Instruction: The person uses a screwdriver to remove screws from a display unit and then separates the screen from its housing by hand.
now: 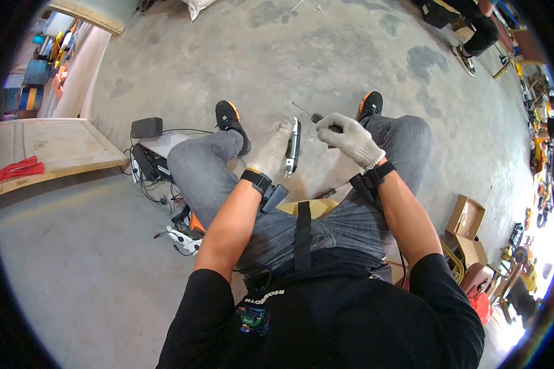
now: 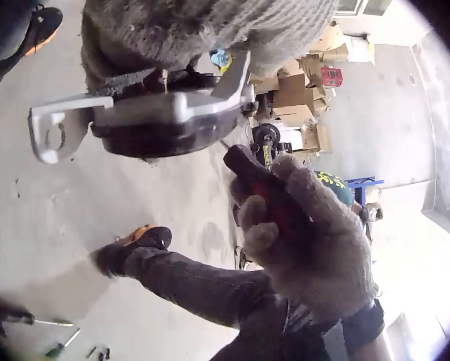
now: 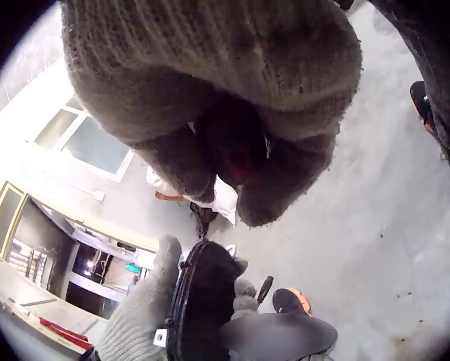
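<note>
Left hand (image 1: 276, 144), in a knitted glove, grips a black part (image 1: 295, 146) near the centre of the head view; from the right wrist it shows thumb along one side and fingers at the other. The part lies at the hand's three o'clock, its long axis running roughly from twelve to six, held up off the floor between the knees. A pale bracket (image 2: 71, 106) juts from one end, with an opening through it.

I judge the part stiff and fairly light, since one hand bears it. The dark body looks smooth, so it may slide a little in knit fabric; the bracket looks the likelier piece to bend or snag. The best hold should be across the body's middle, clear of both ends.

Next, at the part's one o'clock, is a screwdriver (image 1: 317, 117), its thin shaft pointing to ten o'clock. In the head view the tip appears just beyond the part's upper end, apart from it. Right hand (image 1: 353, 140), also gloved, has its fingers curled round the handle, which should give a firm, easy grip. Farther right, at four o'clock, stands an open cardboard box (image 1: 468, 216).
</note>
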`<state>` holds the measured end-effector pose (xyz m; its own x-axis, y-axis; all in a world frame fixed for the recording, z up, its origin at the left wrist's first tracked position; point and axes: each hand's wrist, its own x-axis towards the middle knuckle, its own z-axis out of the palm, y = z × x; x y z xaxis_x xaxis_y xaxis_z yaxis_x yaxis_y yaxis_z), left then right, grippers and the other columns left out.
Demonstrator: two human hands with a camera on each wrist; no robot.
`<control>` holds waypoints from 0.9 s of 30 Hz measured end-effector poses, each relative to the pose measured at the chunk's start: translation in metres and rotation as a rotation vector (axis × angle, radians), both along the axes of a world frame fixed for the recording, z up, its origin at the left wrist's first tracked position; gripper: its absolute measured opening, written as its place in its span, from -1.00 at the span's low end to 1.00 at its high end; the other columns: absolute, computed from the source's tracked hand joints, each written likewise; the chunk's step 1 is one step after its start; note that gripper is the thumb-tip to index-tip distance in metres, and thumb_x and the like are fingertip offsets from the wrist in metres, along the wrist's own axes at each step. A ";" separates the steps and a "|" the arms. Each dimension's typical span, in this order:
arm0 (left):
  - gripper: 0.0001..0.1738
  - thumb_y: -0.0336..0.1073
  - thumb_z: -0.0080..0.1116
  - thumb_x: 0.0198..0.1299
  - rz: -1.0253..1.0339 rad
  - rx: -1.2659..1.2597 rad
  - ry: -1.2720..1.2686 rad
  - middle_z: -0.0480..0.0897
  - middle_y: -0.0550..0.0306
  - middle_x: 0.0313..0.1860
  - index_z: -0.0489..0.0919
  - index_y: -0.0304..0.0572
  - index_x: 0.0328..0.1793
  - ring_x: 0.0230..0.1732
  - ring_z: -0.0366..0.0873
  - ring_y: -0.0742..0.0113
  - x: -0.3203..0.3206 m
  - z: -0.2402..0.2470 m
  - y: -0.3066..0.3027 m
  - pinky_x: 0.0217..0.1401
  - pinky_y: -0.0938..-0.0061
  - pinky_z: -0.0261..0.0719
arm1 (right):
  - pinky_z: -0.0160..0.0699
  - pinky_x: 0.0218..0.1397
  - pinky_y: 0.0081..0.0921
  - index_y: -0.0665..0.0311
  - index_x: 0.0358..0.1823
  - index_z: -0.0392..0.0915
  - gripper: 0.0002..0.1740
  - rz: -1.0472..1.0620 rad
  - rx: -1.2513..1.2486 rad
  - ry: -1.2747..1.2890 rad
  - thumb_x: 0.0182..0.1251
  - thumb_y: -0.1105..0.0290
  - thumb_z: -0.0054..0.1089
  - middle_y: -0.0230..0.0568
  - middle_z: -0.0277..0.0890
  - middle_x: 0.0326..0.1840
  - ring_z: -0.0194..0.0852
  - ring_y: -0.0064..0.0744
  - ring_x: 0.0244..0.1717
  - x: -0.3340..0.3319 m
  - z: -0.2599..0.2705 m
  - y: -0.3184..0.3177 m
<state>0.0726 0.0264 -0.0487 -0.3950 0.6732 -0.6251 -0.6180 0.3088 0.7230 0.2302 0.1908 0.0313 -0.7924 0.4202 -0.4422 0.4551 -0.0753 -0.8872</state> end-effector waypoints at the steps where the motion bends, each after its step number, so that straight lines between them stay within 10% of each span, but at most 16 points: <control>1: -0.48 0.27 0.09 0.50 0.025 0.083 -0.017 0.55 0.22 -0.20 0.52 -0.04 0.09 -0.39 0.58 0.43 0.004 0.002 0.001 -0.26 0.30 0.82 | 0.67 0.08 -0.44 0.25 0.10 0.71 -0.60 0.063 0.125 0.000 0.34 0.18 0.32 -0.09 0.73 -0.04 0.70 -0.32 -0.04 -0.001 -0.002 -0.002; 6: -0.48 0.27 0.09 0.50 -0.039 0.080 -0.051 0.54 0.22 -0.28 0.53 -0.06 0.07 -0.42 0.57 0.42 0.005 0.009 0.008 -0.29 0.35 0.80 | 0.64 0.17 -0.24 0.02 0.04 0.75 -0.61 0.101 0.544 -0.095 0.21 0.11 0.41 0.10 0.61 0.03 0.66 0.06 0.05 -0.010 0.002 -0.020; 27: -0.39 0.25 0.15 0.49 -0.131 -0.103 0.238 0.55 0.28 -0.28 0.62 -0.22 0.15 -0.31 0.45 0.53 0.013 0.051 0.020 -0.28 0.52 0.50 | 0.66 0.16 -0.18 0.02 0.01 0.74 -0.73 0.039 0.620 -0.079 0.31 0.22 0.33 0.07 0.56 0.12 0.66 0.08 0.09 -0.019 -0.003 -0.026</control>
<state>0.0852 0.0464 0.0022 -0.4528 0.6660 -0.5928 -0.3849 0.4537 0.8038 0.2108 0.1645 0.0281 -0.7870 0.5892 -0.1830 0.5133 0.4608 -0.7240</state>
